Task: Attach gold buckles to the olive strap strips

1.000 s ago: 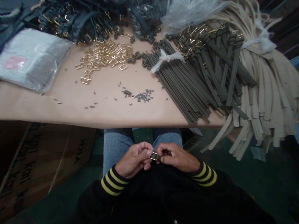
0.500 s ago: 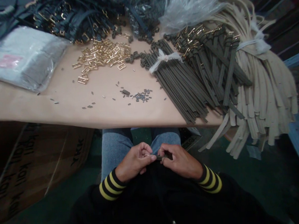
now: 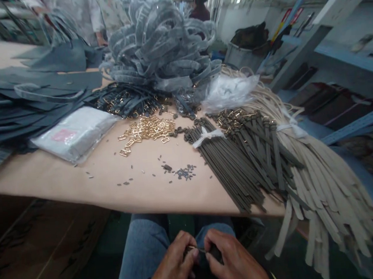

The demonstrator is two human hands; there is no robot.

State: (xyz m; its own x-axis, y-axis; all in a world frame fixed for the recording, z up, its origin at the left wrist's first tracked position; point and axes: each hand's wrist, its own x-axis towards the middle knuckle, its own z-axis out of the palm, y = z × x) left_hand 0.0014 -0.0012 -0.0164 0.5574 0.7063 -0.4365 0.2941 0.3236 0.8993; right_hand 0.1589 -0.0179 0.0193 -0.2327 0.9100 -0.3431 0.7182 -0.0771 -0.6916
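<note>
Over my lap, below the table edge, both hands meet with closed fingertips. My left hand [image 3: 175, 262] pinches a thin gold metal piece [image 3: 192, 247], apparently a buckle; most of it is hidden by the fingers. Curled beside it, my right hand [image 3: 233, 258] grips a dark olive strap [image 3: 215, 253], whose near end reaches toward the left fingertips. How buckle and strap join cannot be made out. On the table ahead lie a heap of gold buckles [image 3: 152, 128], a scatter of small dark metal bits [image 3: 186, 172] and a bundle of olive straps [image 3: 226, 164] tied with white.
Olive straps with gold buckles [image 3: 267, 147] and long beige strips [image 3: 322, 181] cover the right side, some hanging over the edge. A wrapped white packet [image 3: 77, 135] lies left. Grey coiled strips [image 3: 161, 44] rise behind. A blue shelf [image 3: 352, 58] stands right; people are beyond the table.
The view has tilted up, bringing the room behind the table into sight and my hands lower in the picture. Both hands keep their hold close together over my lap.
</note>
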